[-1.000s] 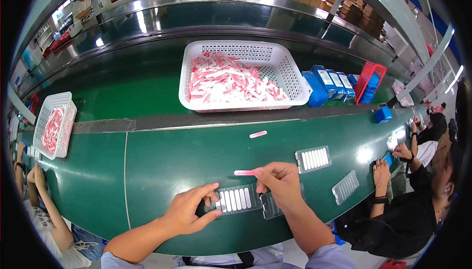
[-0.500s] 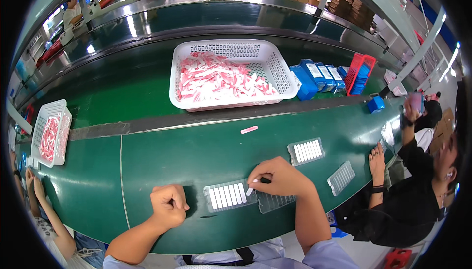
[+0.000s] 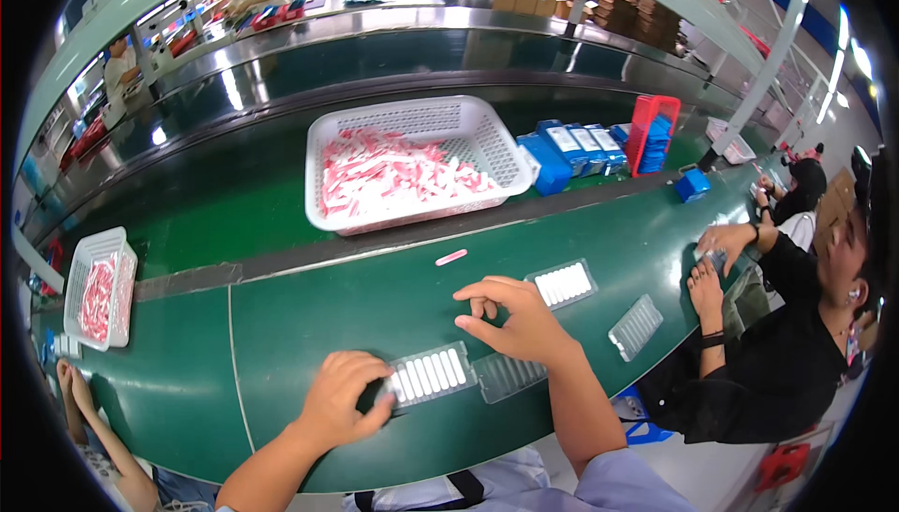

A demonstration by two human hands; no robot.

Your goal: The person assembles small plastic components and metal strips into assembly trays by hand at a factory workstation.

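Note:
My left hand is at the left end of a clear plastic tray on the green table, thumb and fingers apart around its edge. Whether the fingertips touch it, I cannot tell. Several white strips with rounded ends lie side by side in that tray. My right hand hovers above and right of it, thumb and index finger apart, nothing visible between them. Partly under my right forearm lies a clear tray with no strips. Behind that hand is another tray of white strips.
A pink strip lies ahead. Beyond stands a white basket of pink and white strips, beside blue packs and a red basket. Another clear tray lies at right, near a co-worker's hands. A smaller basket stands left.
My right hand has let go of a white strip at the tray's right end and lifted away. My left hand has uncurled from a fist and moved right to the tray.

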